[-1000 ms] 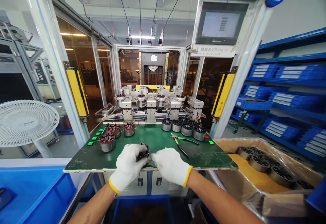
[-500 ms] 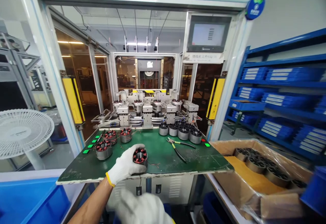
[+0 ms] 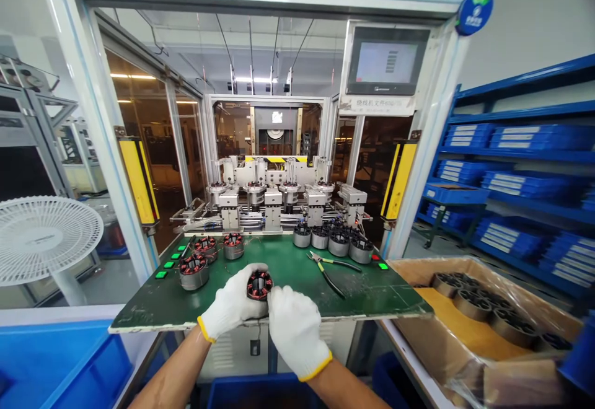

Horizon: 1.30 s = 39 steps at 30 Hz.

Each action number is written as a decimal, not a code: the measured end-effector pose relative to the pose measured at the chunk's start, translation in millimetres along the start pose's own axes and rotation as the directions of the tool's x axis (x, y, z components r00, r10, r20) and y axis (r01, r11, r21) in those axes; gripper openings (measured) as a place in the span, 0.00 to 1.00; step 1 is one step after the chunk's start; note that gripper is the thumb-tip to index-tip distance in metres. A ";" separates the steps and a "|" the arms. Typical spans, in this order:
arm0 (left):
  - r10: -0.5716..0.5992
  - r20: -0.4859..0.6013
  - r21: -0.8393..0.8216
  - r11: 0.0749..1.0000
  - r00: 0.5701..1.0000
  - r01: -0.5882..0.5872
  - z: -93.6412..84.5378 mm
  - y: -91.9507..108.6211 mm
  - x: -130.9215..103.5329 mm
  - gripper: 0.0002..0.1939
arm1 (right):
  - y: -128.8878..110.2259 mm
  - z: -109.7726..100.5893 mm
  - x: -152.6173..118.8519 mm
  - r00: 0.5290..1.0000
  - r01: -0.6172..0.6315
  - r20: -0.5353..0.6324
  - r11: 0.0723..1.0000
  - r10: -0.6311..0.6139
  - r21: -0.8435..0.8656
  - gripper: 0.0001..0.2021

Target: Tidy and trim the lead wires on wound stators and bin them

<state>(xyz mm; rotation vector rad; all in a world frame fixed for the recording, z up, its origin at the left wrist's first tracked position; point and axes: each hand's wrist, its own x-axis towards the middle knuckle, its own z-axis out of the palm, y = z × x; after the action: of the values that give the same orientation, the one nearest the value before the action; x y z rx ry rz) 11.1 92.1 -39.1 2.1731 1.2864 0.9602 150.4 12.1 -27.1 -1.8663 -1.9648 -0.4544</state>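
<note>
Left hand (image 3: pixel 235 300): fingers grasping red-wound stator (image 3: pixel 258 295). Right hand (image 3: pixel 295 329): stator's four o'clock, finger state unclear. Pliers (image 3: pixel 318 259): two o'clock.

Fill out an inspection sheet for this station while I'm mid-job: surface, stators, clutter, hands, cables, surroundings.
Surface: green tabletop, scuffed, front edge chipped.
Stators: held stator has red windings; three red-wound stators stand at the left, a cluster of unwound stators at the right rear.
Clutter: pliers lie before the cluster, handles spread.
Hands: both gloved; left hand grips the held stator, right hand has its fingers at that stator's right side; whether they pinch a wire is hidden.
Cables: thin dark lines overhead, possibly cables.
Surroundings: winding machine behind; fan and blue bin left; cardboard box of stators right.
</note>
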 end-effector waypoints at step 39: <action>-0.017 0.162 -0.116 0.993 0.987 0.036 -29.0 24.8 -11.3 0.32 | 17.0 6.8 -20.1 0.994 0.089 -0.085 0.941 -0.064 0.327 0.12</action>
<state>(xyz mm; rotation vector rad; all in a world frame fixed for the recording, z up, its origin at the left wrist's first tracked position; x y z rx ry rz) 0.1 71.0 -7.2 2.0906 1.1508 0.8112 167.6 -1.0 -43.4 -1.5474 -1.9313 -0.1944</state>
